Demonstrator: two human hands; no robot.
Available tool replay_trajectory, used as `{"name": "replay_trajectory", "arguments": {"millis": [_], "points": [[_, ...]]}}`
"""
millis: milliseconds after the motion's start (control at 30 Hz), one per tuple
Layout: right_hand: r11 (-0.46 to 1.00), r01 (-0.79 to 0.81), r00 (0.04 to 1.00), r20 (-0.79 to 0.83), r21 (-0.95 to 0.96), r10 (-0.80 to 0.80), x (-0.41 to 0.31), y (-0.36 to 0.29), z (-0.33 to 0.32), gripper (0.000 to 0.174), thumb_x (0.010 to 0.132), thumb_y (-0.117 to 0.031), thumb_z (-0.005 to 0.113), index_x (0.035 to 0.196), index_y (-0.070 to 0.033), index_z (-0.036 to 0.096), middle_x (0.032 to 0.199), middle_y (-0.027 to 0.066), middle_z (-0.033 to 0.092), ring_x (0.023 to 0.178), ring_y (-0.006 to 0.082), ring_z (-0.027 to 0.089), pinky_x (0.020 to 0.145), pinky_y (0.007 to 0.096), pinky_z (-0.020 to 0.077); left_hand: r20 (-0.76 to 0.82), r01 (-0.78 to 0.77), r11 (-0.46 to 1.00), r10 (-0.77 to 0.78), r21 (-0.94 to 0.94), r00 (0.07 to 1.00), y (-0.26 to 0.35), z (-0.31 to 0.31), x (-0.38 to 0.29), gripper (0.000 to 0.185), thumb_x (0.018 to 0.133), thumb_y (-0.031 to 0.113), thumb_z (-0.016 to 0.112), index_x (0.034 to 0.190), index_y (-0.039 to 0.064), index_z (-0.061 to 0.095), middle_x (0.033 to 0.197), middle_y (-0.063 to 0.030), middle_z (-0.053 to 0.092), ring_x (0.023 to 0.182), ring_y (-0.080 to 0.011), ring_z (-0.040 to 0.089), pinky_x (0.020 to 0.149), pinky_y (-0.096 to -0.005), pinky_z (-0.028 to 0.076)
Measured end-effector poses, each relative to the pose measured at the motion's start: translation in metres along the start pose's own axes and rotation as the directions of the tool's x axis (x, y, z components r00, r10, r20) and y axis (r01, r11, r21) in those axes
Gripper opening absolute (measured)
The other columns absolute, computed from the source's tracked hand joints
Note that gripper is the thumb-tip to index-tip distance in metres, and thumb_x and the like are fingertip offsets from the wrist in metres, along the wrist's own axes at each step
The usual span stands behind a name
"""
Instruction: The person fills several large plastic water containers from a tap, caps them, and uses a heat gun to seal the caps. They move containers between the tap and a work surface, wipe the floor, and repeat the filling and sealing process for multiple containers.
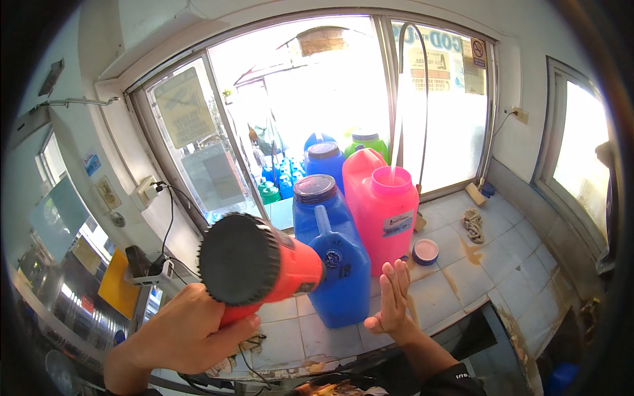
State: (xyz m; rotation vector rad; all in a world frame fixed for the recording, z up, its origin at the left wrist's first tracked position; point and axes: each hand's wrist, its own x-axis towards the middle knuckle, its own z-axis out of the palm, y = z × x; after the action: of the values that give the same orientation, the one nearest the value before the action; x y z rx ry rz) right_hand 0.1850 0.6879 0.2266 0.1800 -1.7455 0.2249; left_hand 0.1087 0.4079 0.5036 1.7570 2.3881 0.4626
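Note:
My left hand (178, 329) grips the handle of a red heat gun (297, 262) with a black ribbed rear end. Its nozzle points at the front blue plastic water jug (342, 297); I cannot tell whether they touch. That jug has a dark lid and a moulded handle. Fingers spread a little, my right hand (396, 302) is held up to the right of it and holds nothing. Behind my right hand stands a pink plastic jug (391, 205) without its cap, and a stream of water runs into its mouth. A round screw cap (426, 251) lies on the tiles beside it.
More capped jugs, blue (327, 163) and green (371, 143), stand behind at the window. A tall curved spout (426, 74) rises above the pink jug. The tiled counter (500, 247) holds a crumpled cloth (473, 225) and a block (476, 194). Power cords hang at left.

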Motion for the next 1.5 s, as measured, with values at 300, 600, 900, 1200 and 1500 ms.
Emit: {"name": "replay_trajectory", "arguments": {"millis": [300,600,900,1200,1500], "points": [[0.999,-0.044,0.997,-0.056,0.011,0.045,0.001,0.008,0.023,0.069,0.104,-0.054,0.046,0.135,0.007,0.053,0.137,0.0248,0.06,0.137,0.0418,0.047,0.116,0.0539,0.0302,-0.031,0.241,0.862,-0.284,-0.446,0.958,-0.021,0.003,0.01,0.037,0.097,0.015,0.061,0.13,0.002,0.053,0.098,-0.0062,0.067,0.082,-0.0116,0.063,0.075,-0.0301,0.054],[0.978,-0.131,0.985,0.133,0.164,0.11,0.051,0.014,0.031,0.053,0.094,-0.037,0.071,0.13,0.001,0.06,0.131,0.0164,0.065,0.127,0.0325,0.058,0.107,0.0443,0.0444,-0.193,0.255,0.967,-0.246,0.022,0.95,-0.024,0.014,-0.036,0.032,0.095,0.021,0.063,0.122,0.004,0.058,0.073,-0.015,0.063,0.066,-0.0301,0.066,0.063,-0.0422,0.049],[0.83,-0.509,0.774,0.543,0.227,0.327,0.096,0.036,0.052,0.033,0.09,-0.02,0.075,0.118,-0.006,0.067,0.092,0.0072,0.077,0.094,0.0254,0.072,0.093,0.0384,0.0511,-0.065,0.777,0.613,-0.789,-0.144,0.611,-0.054,-0.008,-0.143,0.034,0.083,0.02,0.07,0.112,0.003,0.062,0.079,-0.0096,0.068,0.071,-0.0212,0.068,0.066,-0.0367,0.054],[0.962,-0.239,0.856,0.438,-0.136,0.274,0.111,0.003,0.097,0.061,0.105,-0.051,0.043,0.142,-0.002,0.048,0.128,0.026,0.061,0.117,0.0391,0.061,0.102,0.0478,0.0459,0.049,0.602,0.459,-0.768,-0.653,0.639,-0.139,0.07,-0.186,0.04,0.088,0.009,0.064,0.126,0.002,0.054,0.095,-0.0082,0.069,0.074,-0.0147,0.067,0.065,-0.032,0.056],[0.791,-0.285,0.59,0.552,-0.541,0.59,0.122,-0.008,0.115,0.075,0.097,-0.062,0.05,0.142,-0.002,0.047,0.111,0.031,0.06,0.105,0.0452,0.061,0.094,0.054,0.0467,0.313,0.765,0.454,-0.723,-0.457,0.616,-0.193,0.107,-0.194,0.036,0.092,0.017,0.067,0.122,0.002,0.057,0.095,-0.0079,0.068,0.079,-0.0159,0.067,0.067,-0.0313,0.054]]}}
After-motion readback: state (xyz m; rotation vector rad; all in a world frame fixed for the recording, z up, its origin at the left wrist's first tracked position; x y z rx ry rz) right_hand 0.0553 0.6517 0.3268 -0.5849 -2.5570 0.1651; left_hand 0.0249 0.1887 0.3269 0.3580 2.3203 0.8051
